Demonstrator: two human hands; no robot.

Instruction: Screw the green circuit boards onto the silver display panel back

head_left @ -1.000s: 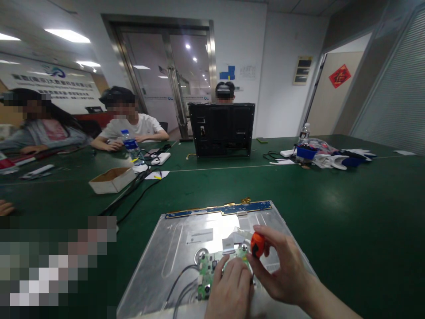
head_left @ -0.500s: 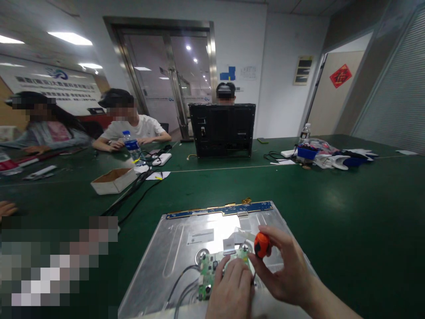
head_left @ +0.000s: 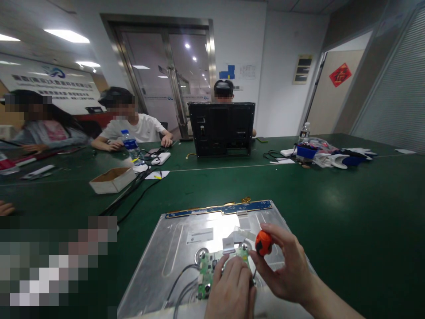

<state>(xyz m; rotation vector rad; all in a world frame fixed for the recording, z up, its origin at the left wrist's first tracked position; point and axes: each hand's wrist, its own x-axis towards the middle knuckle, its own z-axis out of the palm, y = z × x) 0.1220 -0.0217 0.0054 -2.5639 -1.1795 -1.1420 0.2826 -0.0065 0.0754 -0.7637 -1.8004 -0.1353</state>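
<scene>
**Screwdriver upright on a small board, other hand pressing down**

The right hand [head_left: 287,272] is closed lightly round the orange knob of a screwdriver [head_left: 264,243]. Thumb and fingertips pinch it from the sides, a hold that seems meant for turning rather than pushing. The shaft drops out of sight behind the fingers, so where its tip sits cannot be told.

At nine o'clock from it, touching, the left hand [head_left: 230,288] lies fingers-down on a green circuit board [head_left: 206,271]. It grips nothing that shows and probably steadies the board against the tool.

The board sits on a metal panel [head_left: 169,257] lying flat at six o'clock in the view, close to the person, on the green table [head_left: 332,208]. Grey wires [head_left: 181,283] leave the board toward seven o'clock. A white ribbon cable [head_left: 232,239] runs from it toward twelve, up to the blue strip [head_left: 219,209] along the panel's far edge.

Farther off:
- At twelve o'clock stands a black monitor [head_left: 221,129] with its back to the camera and a person behind it.
- At ten o'clock are a cardboard box [head_left: 113,179], a water bottle [head_left: 130,146] and two seated people.
- At two o'clock lies a heap of gloves and bags [head_left: 332,157].
</scene>
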